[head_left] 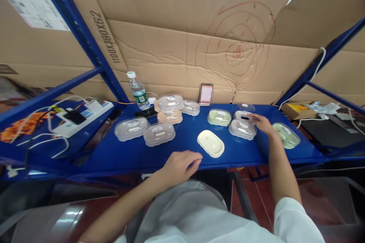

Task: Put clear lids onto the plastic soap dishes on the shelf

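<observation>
My left hand (181, 166) hovers at the front edge of the blue table with its fingers loosely bent, the thumb apart, and nothing in it. Just beyond it lies a cream oval tray (211, 143) with a raised rim. On the right, my right hand (262, 124) has its fingers on the right end of a pale grey oval box (242, 115); its fingertips are partly hidden. In front of that box sits a grey lidded box (243, 129). A green lidded box (219, 117) stands to the left, and another green one (286, 135) to the right of my forearm.
Several clear-lidded boxes (159, 134) in grey and peach stand on the table's left side. Behind them is a water bottle (139, 93). A phone (206, 94) leans on the cardboard back wall (159, 53). Blue metal posts (105, 72) frame both sides; a power strip (82, 117) lies left.
</observation>
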Demonstrator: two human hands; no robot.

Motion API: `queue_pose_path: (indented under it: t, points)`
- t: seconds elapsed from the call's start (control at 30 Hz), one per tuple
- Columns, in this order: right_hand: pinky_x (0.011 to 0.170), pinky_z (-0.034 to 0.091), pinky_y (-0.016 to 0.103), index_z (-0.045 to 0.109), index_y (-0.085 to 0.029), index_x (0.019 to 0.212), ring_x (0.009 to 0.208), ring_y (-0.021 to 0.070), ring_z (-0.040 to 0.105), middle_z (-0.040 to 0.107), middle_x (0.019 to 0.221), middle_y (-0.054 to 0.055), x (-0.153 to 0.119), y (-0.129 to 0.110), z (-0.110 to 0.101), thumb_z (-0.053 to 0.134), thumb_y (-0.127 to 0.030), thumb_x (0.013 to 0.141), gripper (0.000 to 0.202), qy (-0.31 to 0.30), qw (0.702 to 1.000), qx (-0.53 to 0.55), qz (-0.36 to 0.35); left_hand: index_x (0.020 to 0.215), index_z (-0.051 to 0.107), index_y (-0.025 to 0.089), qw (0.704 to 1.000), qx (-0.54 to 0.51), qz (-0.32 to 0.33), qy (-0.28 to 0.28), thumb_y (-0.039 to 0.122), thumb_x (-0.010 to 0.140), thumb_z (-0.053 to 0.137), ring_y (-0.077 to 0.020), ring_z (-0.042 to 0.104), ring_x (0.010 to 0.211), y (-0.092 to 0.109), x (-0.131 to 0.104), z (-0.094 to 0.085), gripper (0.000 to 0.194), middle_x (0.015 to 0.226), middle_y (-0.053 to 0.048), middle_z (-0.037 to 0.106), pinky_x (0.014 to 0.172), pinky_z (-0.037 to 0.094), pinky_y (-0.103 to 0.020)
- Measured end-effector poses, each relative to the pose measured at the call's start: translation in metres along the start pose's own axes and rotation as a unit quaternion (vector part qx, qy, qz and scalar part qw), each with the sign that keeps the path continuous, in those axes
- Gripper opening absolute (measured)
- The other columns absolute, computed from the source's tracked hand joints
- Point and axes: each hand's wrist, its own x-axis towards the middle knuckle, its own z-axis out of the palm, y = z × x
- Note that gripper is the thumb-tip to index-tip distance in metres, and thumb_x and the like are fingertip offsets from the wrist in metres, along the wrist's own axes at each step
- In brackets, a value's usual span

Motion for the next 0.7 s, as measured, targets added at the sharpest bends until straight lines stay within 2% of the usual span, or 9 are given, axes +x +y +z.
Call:
queue_pose_path:
  t: [0.07, 0.17, 0.23, 0.3, 0.4, 0.47, 0.53, 0.6, 0.7]
  points:
    - [0.105, 0.062, 0.052, 0.085, -0.026, 0.109, 0.112, 0.0348, 0.079, 0.084, 0.115, 0.007, 0.010, 0.009, 0.004, 0.061, -0.035, 0.090, 0.032, -0.020, 1.000, -0.004, 0.008, 0.139, 0.069, 0.026, 0.998, 0.023, 0.018, -0.047, 0.023, 0.109, 0.054, -0.0233, 0.070, 0.125, -0.013, 0.010, 0.009, 0.033, 0.137, -0.009, 0.073, 0.110, 0.057, -0.043]
    - [0.107, 0.061, 0.051, 0.086, -0.029, 0.109, 0.112, 0.0351, 0.079, 0.085, 0.113, 0.005, 0.014, 0.021, 0.007, 0.067, -0.039, 0.086, 0.031, -0.039, 0.999, -0.007, 0.020, 0.148, 0.063, 0.025, 0.991, 0.064, 0.016, -0.117, 0.023, 0.107, 0.055, -0.0299, 0.054, 0.149, -0.030, 0.021, 0.019, 0.041, 0.158, -0.011, 0.061, 0.122, 0.046, -0.052]
    - [0.111, 0.059, 0.052, 0.085, -0.029, 0.113, 0.117, 0.0361, 0.077, 0.084, 0.117, 0.005, 0.010, 0.030, 0.008, 0.067, -0.047, 0.088, 0.036, -0.046, 0.999, -0.002, 0.026, 0.140, 0.067, 0.025, 0.988, 0.070, 0.002, -0.134, 0.023, 0.108, 0.055, -0.0296, 0.059, 0.141, -0.035, 0.019, 0.019, 0.033, 0.146, -0.010, 0.069, 0.114, 0.050, -0.050]
    - [0.115, 0.057, 0.052, 0.084, -0.028, 0.120, 0.124, 0.0358, 0.075, 0.082, 0.126, 0.006, 0.002, 0.038, 0.010, 0.062, -0.056, 0.094, 0.044, -0.053, 0.998, 0.009, 0.028, 0.126, 0.072, 0.025, 0.988, 0.073, -0.020, -0.135, 0.024, 0.110, 0.054, -0.0269, 0.066, 0.121, -0.036, 0.010, 0.015, 0.024, 0.123, -0.008, 0.075, 0.101, 0.052, -0.045]
    - [0.121, 0.052, 0.051, 0.078, -0.029, 0.134, 0.135, 0.0327, 0.070, 0.076, 0.139, 0.005, -0.011, 0.044, 0.013, 0.050, -0.061, 0.102, 0.053, -0.059, 0.997, 0.027, 0.031, 0.116, 0.073, 0.025, 0.990, 0.067, -0.057, -0.109, 0.026, 0.110, 0.056, -0.0233, 0.066, 0.100, -0.036, -0.008, 0.008, 0.018, 0.106, -0.006, 0.074, 0.091, 0.052, -0.041]
    - [0.125, 0.048, 0.051, 0.071, -0.030, 0.144, 0.140, 0.0312, 0.066, 0.073, 0.145, 0.005, -0.019, 0.045, 0.013, 0.048, -0.061, 0.104, 0.056, -0.054, 0.997, 0.035, 0.033, 0.127, 0.071, 0.027, 0.991, 0.059, -0.087, -0.087, 0.026, 0.108, 0.058, -0.0243, 0.066, 0.106, -0.035, -0.016, 0.007, 0.022, 0.116, -0.007, 0.072, 0.095, 0.053, -0.042]
    - [0.126, 0.047, 0.052, 0.067, -0.030, 0.149, 0.141, 0.0315, 0.065, 0.072, 0.147, 0.005, -0.026, 0.041, 0.011, 0.053, -0.063, 0.102, 0.059, -0.043, 0.998, 0.037, 0.030, 0.142, 0.064, 0.027, 0.988, 0.063, -0.125, -0.068, 0.026, 0.105, 0.061, -0.0292, 0.062, 0.126, -0.036, -0.018, 0.008, 0.037, 0.138, -0.012, 0.065, 0.106, 0.052, -0.047]
    - [0.125, 0.049, 0.052, 0.070, -0.029, 0.146, 0.139, 0.0328, 0.067, 0.074, 0.144, 0.006, -0.032, 0.034, 0.008, 0.060, -0.064, 0.100, 0.059, -0.023, 0.999, 0.025, 0.028, 0.150, 0.058, 0.025, 0.985, 0.067, -0.145, -0.065, 0.027, 0.104, 0.061, -0.0357, 0.050, 0.147, -0.037, -0.015, 0.011, 0.046, 0.159, -0.017, 0.051, 0.119, 0.046, -0.056]
    - [0.122, 0.051, 0.053, 0.078, -0.026, 0.132, 0.134, 0.0341, 0.070, 0.077, 0.137, 0.008, -0.039, 0.024, 0.007, 0.060, -0.062, 0.099, 0.052, 0.010, 1.000, -0.006, 0.029, 0.152, 0.057, 0.023, 0.986, 0.050, -0.138, -0.083, 0.030, 0.107, 0.056, -0.0389, 0.038, 0.159, -0.040, -0.013, 0.015, 0.046, 0.171, -0.018, 0.040, 0.126, 0.040, -0.061]
